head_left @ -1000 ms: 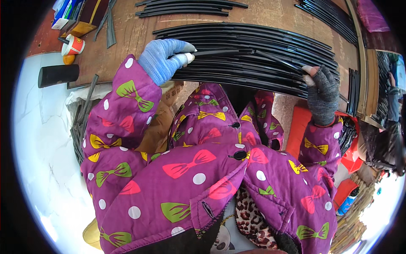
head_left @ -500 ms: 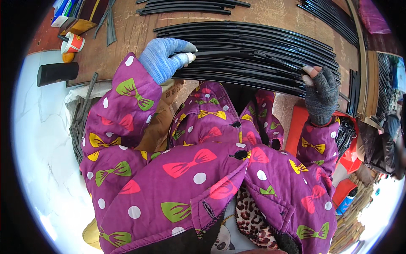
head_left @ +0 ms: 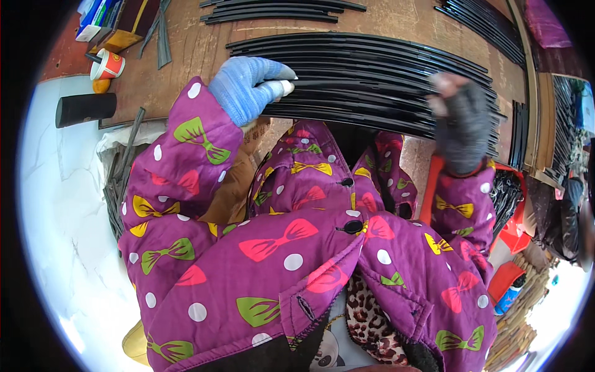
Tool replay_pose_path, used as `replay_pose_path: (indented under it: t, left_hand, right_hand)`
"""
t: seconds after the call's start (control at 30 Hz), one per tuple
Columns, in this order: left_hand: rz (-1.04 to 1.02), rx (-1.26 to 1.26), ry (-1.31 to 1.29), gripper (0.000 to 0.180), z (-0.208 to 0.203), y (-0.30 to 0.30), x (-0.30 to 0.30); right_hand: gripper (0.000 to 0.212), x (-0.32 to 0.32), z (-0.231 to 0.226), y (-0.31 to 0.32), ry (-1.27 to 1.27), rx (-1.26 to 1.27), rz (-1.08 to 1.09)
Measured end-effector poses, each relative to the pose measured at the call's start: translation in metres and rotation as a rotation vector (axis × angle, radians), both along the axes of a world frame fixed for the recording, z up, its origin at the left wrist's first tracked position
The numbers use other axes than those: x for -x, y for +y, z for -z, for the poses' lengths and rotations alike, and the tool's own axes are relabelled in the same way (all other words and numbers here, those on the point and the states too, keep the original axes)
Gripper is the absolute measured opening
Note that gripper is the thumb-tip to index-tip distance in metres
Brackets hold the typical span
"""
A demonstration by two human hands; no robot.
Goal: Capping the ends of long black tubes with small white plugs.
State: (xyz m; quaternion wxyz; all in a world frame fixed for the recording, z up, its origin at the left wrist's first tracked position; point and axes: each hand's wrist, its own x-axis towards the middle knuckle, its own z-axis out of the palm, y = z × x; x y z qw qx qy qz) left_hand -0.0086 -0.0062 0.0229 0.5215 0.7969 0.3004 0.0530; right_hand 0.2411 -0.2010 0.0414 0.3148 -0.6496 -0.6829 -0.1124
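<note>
Black strips [head_left: 359,93] lie side by side on the brown table [head_left: 396,22], upper middle of the frame. The left hand [head_left: 245,90] has its fingertips close together there, any pinch unclear; the right hand [head_left: 462,121], blurred, cannot be read.

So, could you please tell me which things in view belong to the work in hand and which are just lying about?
In the work, it seems: black strips, in the row by the left hand and right hand; probably the far strips too.

Seemingly lying about: cup; black cylinder; boxes; purple sheet.
</note>
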Motion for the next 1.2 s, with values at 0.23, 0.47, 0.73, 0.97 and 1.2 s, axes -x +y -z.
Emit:
replay_pose_path:
  t: [0.23, 0.47, 0.73, 0.97, 1.2]
  left_hand:
    - [-0.024, 0.112, -0.008, 0.021, -0.005, 0.003, 0.007]
    - [0.049, -0.134, -0.055, 0.019, -0.001, -0.006, 0.005]
    - [0.243, -0.366, -0.051, 0.020, -0.014, -0.028, -0.018]
    - [0.105, -0.347, -0.062, 0.019, 0.000, 0.000, 0.014]
    - [-0.055, -0.046, 0.103, 0.020, 0.012, 0.013, 0.023]
  right_hand:
    - [0.028, -0.068, -0.008, -0.068, 0.264, -0.035, 0.600]
    - [0.024, -0.034, 0.006, -0.064, 1.042, -0.046, 0.344]
    - [0.019, 0.064, 0.008, -0.017, 1.352, 0.254, 0.148]
    - [0.024, 0.004, 0.001, -0.044, 1.338, 0.009, 0.167]
    - [0.023, -0.022, 0.011, -0.068, 1.433, -0.067, 0.201]
